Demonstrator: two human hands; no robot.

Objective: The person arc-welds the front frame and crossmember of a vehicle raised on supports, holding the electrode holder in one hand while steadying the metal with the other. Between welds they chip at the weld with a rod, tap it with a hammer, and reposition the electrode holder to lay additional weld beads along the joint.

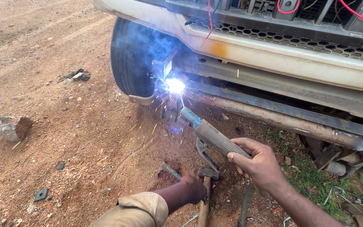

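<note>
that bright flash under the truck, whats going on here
A person is welding under the front of a truck. The right hand grips a welding holder whose tip meets a metal bar below the bumper, where a blue-white arc throws sparks and smoke in front of the tyre. The left hand is low near the ground, at a hammer lying on the red dirt; whether it grips the handle is hard to tell.

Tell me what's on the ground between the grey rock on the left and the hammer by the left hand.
In the head view, only bare reddish dirt with small stones lies between the rock and the hammer; a small dark flat scrap sits just below that line.
</note>
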